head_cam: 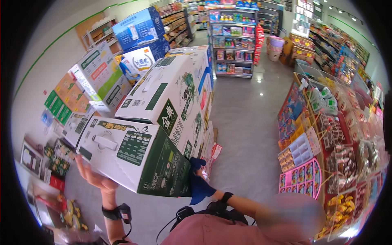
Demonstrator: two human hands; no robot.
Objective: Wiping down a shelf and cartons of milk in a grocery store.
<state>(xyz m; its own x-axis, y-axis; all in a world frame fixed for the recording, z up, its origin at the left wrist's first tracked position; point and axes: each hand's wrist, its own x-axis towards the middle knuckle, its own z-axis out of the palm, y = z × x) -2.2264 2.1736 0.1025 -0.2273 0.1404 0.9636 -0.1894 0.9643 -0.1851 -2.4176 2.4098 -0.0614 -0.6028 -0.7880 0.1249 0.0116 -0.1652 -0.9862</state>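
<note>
A white and dark green milk carton box [122, 147] with a handle on its top lies at the near end of a stack of similar boxes. My left hand [95, 177] has its fingers spread against the box's near left side. Beside the box's right end, my right hand [199, 174] is closed on a dark blue cloth [199, 186], which hangs down past the box's green end face. Another large white and green box [153, 92] stands directly behind. Both wrists wear black straps.
Blue cartons [139, 30] and a white and green carton [98, 73] rise at the back left. A shelf rack [234, 43] stands ahead across a grey floor [245, 122]. A display of packaged snacks [330, 128] runs along the right. Boxes [56, 153] sit at the lower left.
</note>
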